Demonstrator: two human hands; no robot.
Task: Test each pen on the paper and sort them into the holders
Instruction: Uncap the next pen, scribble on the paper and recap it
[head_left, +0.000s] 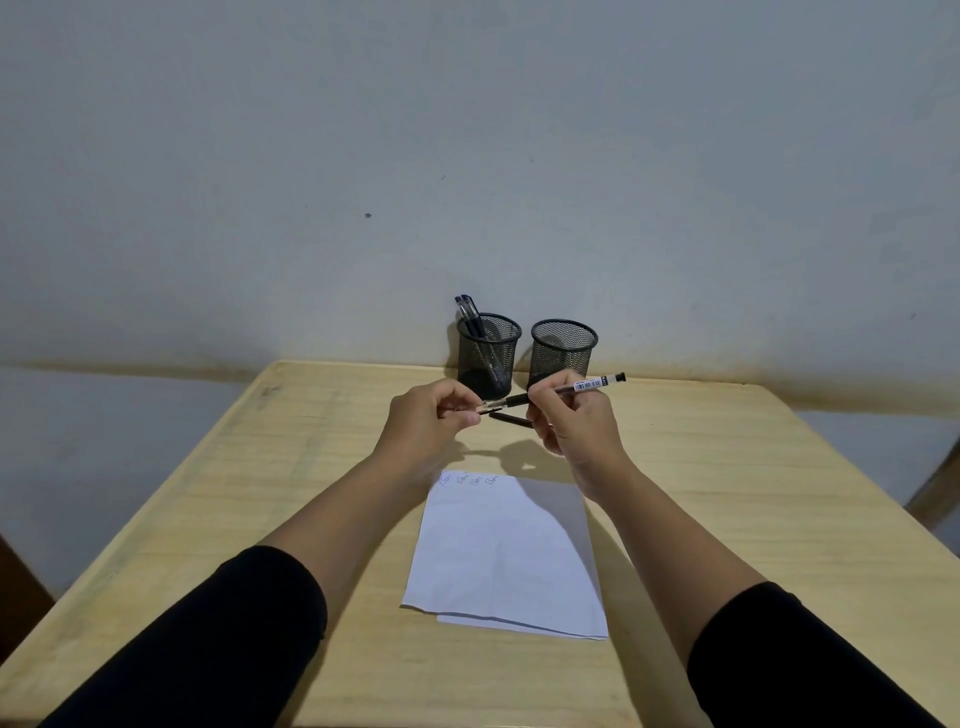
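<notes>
- A pen is held level above the table, just in front of the two holders, its tip pointing toward the person's left and its black end cap sticking out past the right hand
- A white barcode label sits on its clear barrel near the cap end; the print on it is too small to read
- The right hand is closed round the middle of the pen, fingers curled over the barrel, hiding that stretch of it
- The left hand is pinched shut, thumb and forefinger meeting at the pen's tip; a small dark piece shows there, but what it is cannot be made out
- A second dark pen lies on the table below and between the hands, partly hidden by the right hand
- The paper lies nearer the person, with four short scribbles along its top edge, perhaps "Pen", not surely legible
- The left mesh holder has dark pens leaning in it; their count is unclear
- The right mesh holder stands just beside it, its base hidden behind the right hand
- Both forearms reach forward, black sleeves pushed up and cut off by the bottom edge
</notes>
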